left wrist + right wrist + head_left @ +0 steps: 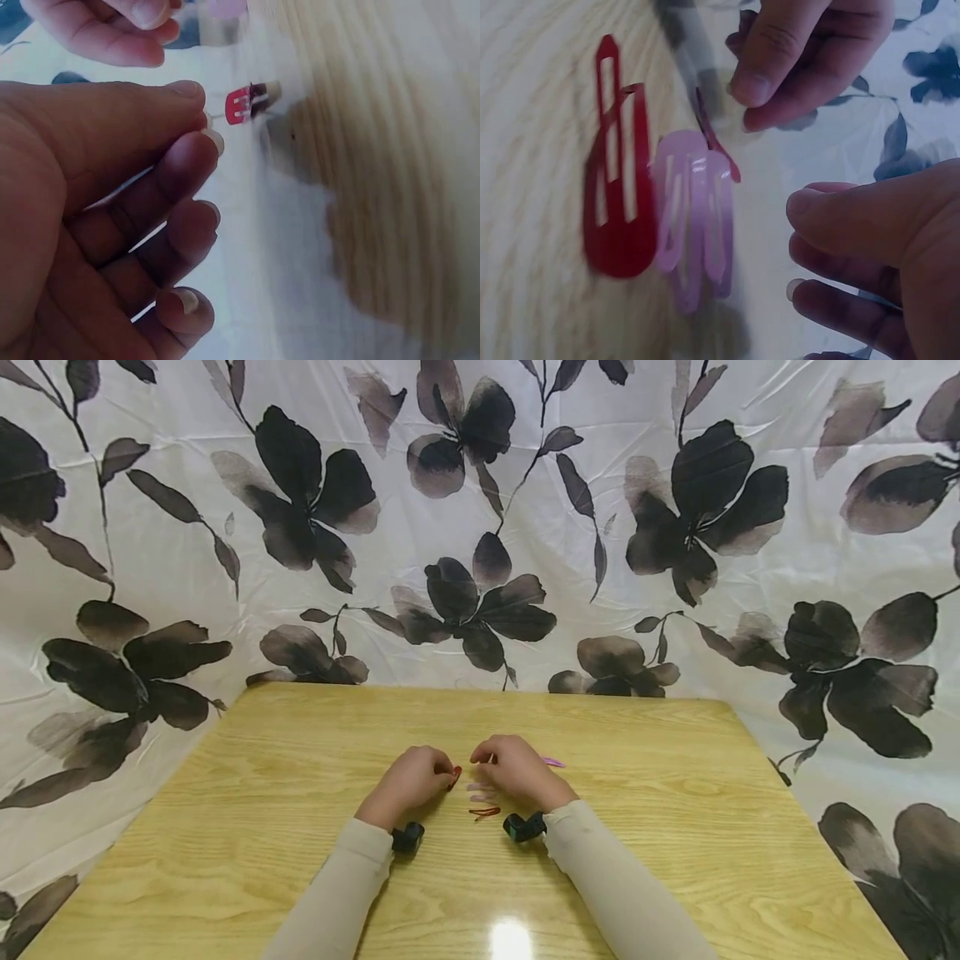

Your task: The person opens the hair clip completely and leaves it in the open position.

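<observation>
My left hand (pixel 411 781) pinches a red hair clip (pixel 455 777) at the tips of thumb and index finger, close over the table. In the left wrist view the slotted red clip (pixel 237 106) shows just beyond those fingertips, and in the right wrist view it appears nearly edge-on. Opposite, my right hand (pixel 517 772) hovers with bent fingers and holds nothing. Between the hands, two pink hair clips (pixel 682 142) lie side by side, with another red hair clip (pixel 619 259) beside them, nearer the body.
A brighter pink-purple clip (pixel 553 762) lies just beyond the right hand. The wood-grain table (pixel 300 735) ends at a white curtain (pixel 570 552) with dark flowers. Each wrist carries a small black camera.
</observation>
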A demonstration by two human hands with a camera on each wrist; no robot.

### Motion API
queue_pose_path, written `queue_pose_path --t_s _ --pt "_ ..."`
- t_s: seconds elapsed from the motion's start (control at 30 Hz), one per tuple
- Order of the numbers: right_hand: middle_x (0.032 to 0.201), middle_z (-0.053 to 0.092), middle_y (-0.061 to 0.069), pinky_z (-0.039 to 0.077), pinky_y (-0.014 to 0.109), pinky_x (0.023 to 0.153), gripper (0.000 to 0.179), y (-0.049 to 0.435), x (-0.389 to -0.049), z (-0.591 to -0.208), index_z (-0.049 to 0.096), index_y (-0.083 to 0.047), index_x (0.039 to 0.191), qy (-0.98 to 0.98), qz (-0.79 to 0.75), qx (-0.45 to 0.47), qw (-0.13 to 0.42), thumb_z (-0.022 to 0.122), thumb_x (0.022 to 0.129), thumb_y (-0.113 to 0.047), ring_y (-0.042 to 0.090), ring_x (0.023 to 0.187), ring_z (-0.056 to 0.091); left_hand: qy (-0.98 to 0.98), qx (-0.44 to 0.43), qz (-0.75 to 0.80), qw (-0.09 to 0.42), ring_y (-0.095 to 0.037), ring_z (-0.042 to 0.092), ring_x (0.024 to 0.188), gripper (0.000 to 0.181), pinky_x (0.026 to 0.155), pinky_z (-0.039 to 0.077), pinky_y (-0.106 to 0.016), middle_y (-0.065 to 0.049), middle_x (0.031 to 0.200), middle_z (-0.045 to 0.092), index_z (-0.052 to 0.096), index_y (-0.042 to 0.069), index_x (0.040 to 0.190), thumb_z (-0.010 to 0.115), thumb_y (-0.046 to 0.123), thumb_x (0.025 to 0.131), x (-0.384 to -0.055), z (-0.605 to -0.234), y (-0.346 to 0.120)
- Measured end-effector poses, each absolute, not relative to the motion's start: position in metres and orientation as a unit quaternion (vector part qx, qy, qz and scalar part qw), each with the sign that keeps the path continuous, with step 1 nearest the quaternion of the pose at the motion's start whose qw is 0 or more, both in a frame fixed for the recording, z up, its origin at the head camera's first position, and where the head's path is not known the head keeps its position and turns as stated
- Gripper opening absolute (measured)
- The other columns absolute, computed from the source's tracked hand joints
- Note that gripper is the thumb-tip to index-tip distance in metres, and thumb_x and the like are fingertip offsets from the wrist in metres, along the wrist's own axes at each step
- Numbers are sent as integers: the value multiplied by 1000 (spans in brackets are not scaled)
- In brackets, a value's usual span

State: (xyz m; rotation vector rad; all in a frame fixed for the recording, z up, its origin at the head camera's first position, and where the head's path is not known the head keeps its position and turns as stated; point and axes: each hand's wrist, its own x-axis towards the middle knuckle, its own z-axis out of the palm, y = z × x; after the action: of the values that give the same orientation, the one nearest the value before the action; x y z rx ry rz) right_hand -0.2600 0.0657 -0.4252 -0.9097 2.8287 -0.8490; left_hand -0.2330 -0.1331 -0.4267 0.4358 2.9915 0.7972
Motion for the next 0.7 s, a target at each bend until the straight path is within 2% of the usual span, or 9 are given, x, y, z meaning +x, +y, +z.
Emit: queue_pose_path --t_s 0.17,0.4,0.53,0.7 --pt "99 70 -1 51 34 87 19 58 -263 -419 73 -11 108 917 -269 -292 36 60 95 -14 15 93 64 960 121 251 19 -12 56 66 12 65 48 -30 3 76 67 73 14 79 67 16 89 -234 -424 -134" --pt "99 72 1 52 32 85 18 51 -267 -414 73 -8 106 916 -244 -317 40 59 94 -10 15 93 66 962 101 252 39 -15 51 59 18 57 42 -27 2 66 62 68 14 71 70 19 88 -236 -424 -136" --pt "102 73 3 52 34 89 19 45 -270 -414 74 -9 106 918 -243 -307 56 59 94 -12 18 97 66 960 98 258 44 -14 49 56 21 54 39 -26 2 62 59 67 13 68 71 20 87 -235 -424 -137" --pt "98 74 0 50 33 90 16 38 -274 -418 75 -11 101 921 -235 -302 71 61 94 -13 16 94 66 960 94 258 60 -11 41 49 32 48 32 -23 5 52 47 60 14 58 71 21 87 -233 -423 -137"
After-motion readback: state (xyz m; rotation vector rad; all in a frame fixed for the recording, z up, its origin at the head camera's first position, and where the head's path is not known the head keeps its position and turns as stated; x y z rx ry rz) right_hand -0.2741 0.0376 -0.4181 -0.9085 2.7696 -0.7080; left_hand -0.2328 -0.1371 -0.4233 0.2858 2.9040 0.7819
